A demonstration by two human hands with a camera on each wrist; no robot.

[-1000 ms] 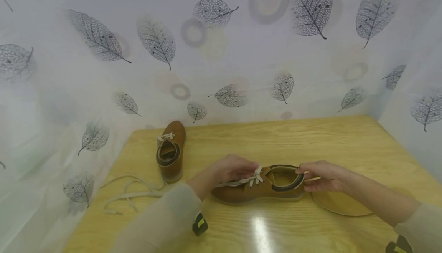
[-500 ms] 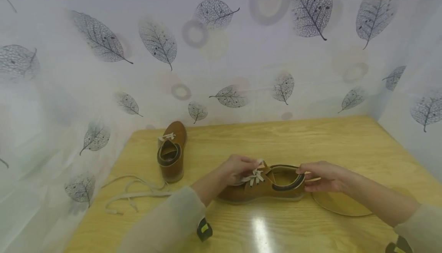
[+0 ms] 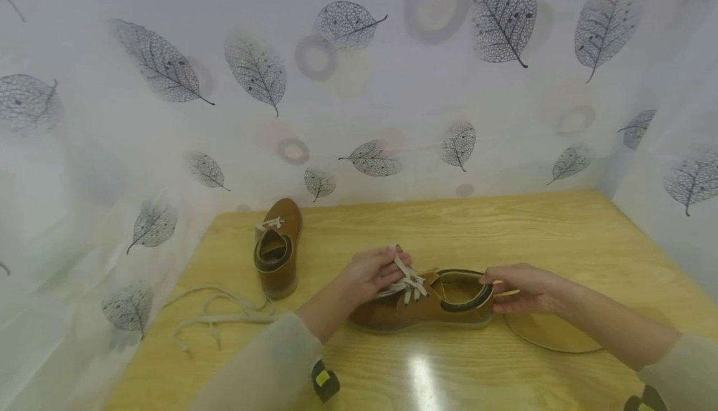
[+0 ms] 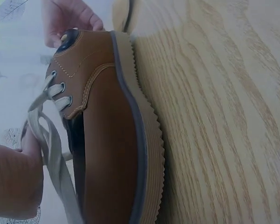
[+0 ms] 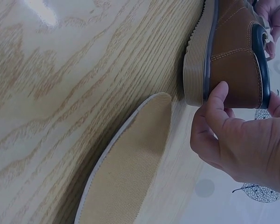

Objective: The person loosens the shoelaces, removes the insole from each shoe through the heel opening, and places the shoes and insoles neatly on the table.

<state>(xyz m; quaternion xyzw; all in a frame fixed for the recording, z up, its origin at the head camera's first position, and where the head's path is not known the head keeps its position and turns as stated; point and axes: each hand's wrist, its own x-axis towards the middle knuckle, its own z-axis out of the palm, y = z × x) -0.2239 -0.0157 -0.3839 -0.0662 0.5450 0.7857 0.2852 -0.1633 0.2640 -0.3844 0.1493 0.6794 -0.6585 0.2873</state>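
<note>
A brown leather shoe [image 3: 421, 317] with a cream sole lies on the table, toe to the left. My left hand [image 3: 367, 274] is over its toe end and pinches the off-white shoelace [image 3: 408, 270], raised above the tongue. In the left wrist view the lace [image 4: 56, 154] passes through several eyelets and hangs past the fingers. At the heel, my right hand [image 3: 521, 286] grips the collar. The right wrist view has its thumb and fingers [image 5: 217, 100] on either side of the heel's back wall.
A tan insole [image 3: 555, 333] lies right of the heel, partly under the right forearm. The other brown shoe [image 3: 280, 280] stands at the back left of the wooden table [image 3: 505, 230]. Loose lace ends [image 3: 235, 319] spread at the left. A leaf-patterned curtain [image 3: 370, 105] surrounds the table.
My left hand has drawn the lace up off the shoe's tongue, then back toward the toe. The right hand keeps its grip on the heel.
</note>
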